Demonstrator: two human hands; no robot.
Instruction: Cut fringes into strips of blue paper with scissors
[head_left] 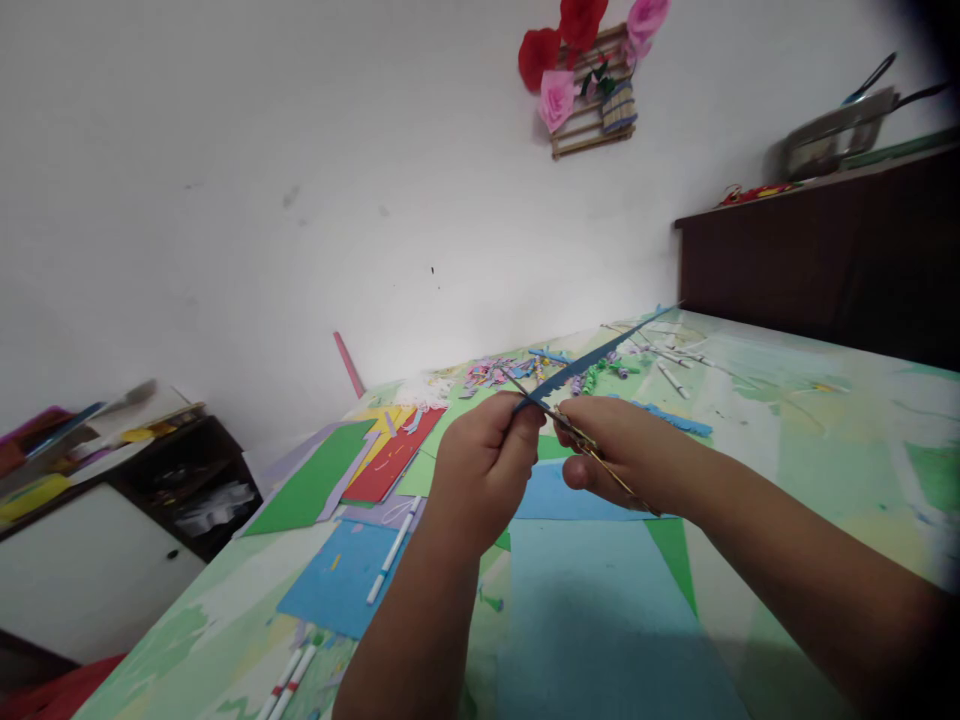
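Observation:
My left hand (491, 455) pinches the near end of a long blue paper strip (589, 360) between thumb and fingers. The strip slants up to the right, and its lower edge looks cut into a fringe. My right hand (619, 445) is closed around the gold-coloured handles of a pair of scissors (581, 437). Their blades cross the strip close to my left fingertips. Below both hands lies a light blue sheet (600, 610), with another blue sheet (574, 493) just beyond it.
Coloured sheets lie at the left, among them a green sheet (315, 478), a red sheet (394, 457) and a blue sheet (337, 570) with a white marker (394, 550). Paper scraps (510, 372) are heaped near the wall. A dark cabinet (817, 250) stands right.

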